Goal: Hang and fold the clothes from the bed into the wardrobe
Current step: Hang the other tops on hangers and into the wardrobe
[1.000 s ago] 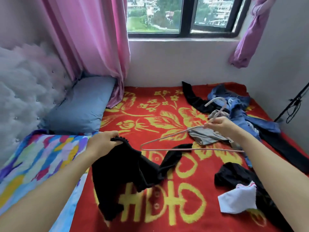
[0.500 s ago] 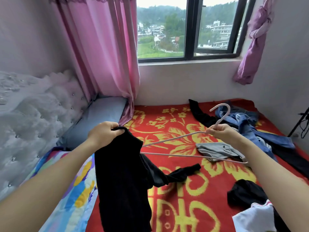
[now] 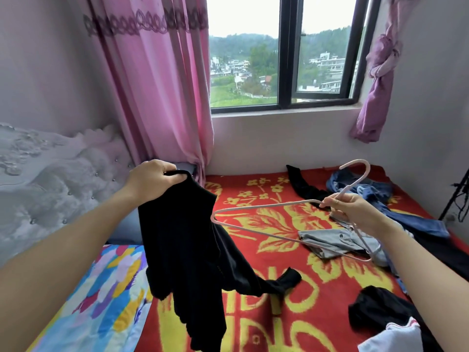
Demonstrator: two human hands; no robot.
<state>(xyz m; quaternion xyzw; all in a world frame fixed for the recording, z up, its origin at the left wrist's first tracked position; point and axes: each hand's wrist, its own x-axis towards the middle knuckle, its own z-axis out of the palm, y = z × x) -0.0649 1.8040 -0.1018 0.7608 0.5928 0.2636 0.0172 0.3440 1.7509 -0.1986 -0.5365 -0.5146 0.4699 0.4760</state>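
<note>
The left hand (image 3: pixel 152 179) is pinching the black garment (image 3: pixel 182 250) at its top edge, fingers curled round the cloth. The garment is hanging above the bed (image 3: pixel 253 189), and one sleeve seems to be trailing on the red blanket. The right hand (image 3: pixel 355 212) is gripping the pink hanger (image 3: pixel 266 207) just below its hook, with the far corner pointing at the garment. The step is probably calling for finding the neck opening first, then feeding that corner through while lifting the sleeve clear.

A black garment (image 3: pixel 187 252) hangs limp beside a tilted pale pink hanger (image 3: pixel 284 224) above the bed (image 3: pixel 253 313).
</note>
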